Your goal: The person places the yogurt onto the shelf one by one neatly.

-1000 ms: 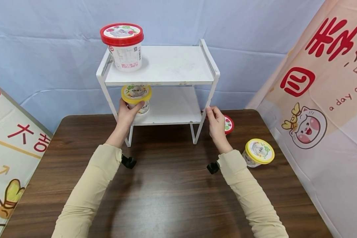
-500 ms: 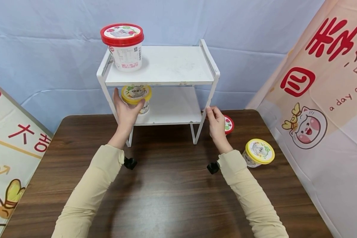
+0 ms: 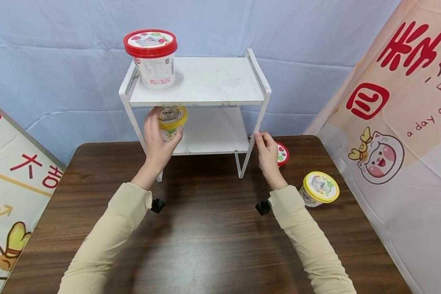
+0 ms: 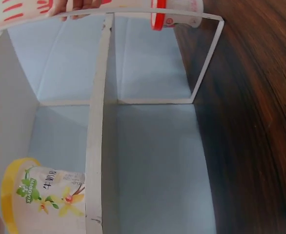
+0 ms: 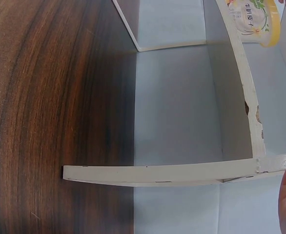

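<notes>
I've got left hand point(image 3: 156, 143) gripping yellow-lidded tub point(image 3: 172, 118) at left of lower shelf point(image 3: 217, 130), fingers left, thumb near right; right hand point(image 3: 267, 153) pinches right near post point(image 3: 261, 114).

Rack point(image 3: 220, 81): upper middle of the frame, at the back of the table point(image 3: 206, 245), with a cloth point(image 3: 297, 49) behind it
Top shelf: top tub point(image 3: 155, 67) parked at the left end
Lower shelf point(image 3: 217, 130): lower tub point(image 3: 172, 116) directly below that one, my left hand point(image 3: 158, 143) around it
Right front leg point(image 3: 262, 114): my right hand point(image 3: 267, 155) is on it
Right of rack: far tub point(image 3: 283, 154) partly behind my right hand, near tub point(image 3: 319, 188) further right and closer to me
Frame sides: left banner point(image 3: 7, 175), right banner point(image 3: 389, 102)
</notes>
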### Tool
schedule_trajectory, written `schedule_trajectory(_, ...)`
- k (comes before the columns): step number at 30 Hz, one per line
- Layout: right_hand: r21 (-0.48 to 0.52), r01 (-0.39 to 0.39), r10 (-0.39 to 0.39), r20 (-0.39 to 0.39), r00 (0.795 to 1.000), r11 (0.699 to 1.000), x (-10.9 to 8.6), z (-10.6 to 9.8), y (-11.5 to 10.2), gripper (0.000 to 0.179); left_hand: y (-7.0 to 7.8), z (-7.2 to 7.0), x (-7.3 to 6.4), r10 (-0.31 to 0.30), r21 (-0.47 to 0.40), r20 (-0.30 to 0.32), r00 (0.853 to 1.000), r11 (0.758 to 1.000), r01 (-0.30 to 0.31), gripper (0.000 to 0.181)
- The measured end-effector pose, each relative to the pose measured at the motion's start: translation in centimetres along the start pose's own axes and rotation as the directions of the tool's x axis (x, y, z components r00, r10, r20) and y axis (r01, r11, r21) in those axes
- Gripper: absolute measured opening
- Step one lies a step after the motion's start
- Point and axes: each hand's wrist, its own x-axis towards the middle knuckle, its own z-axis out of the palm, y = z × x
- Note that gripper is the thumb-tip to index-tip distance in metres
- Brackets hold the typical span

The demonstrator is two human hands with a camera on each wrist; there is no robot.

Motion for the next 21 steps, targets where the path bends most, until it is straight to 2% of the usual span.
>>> schedule_trajectory(4, 0.004, -0.001, 0.001, -0.004, 1.000, 1.000, -0.5, 0.4, -1.4, 0.021, 0.1, -0.2, -0.3, 0.103, -0.024, 0.020, 0.994, 0.994, -0.103, 0.060)
schedule_trajectory(11, 0.015, 0.018, -0.017, -0.019, 1.000, 1.000, 0.0, 0.1, 0.5, 0.021, 0.0, -0.9, -1.2, 0.216, -0.040, 0.091, 0.972, 0.976, -0.213, 0.059)
schedule_trajectory(16, 0.013, 0.024, -0.024, -0.024, 0.999, 1.000, 0.0, 0.2, 0.5, 0.021, -0.2, -1.5, -1.9, 0.249, -0.054, 0.161, 0.955, 0.968, -0.244, 0.058)
schedule_trajectory(21, 0.002, 0.031, -0.031, -0.026, 0.999, 1.000, 0.1, 0.2, 0.6, 0.021, -0.5, -2.4, -2.7, 0.234, -0.030, 0.257, 0.938, 0.972, -0.235, 0.055)
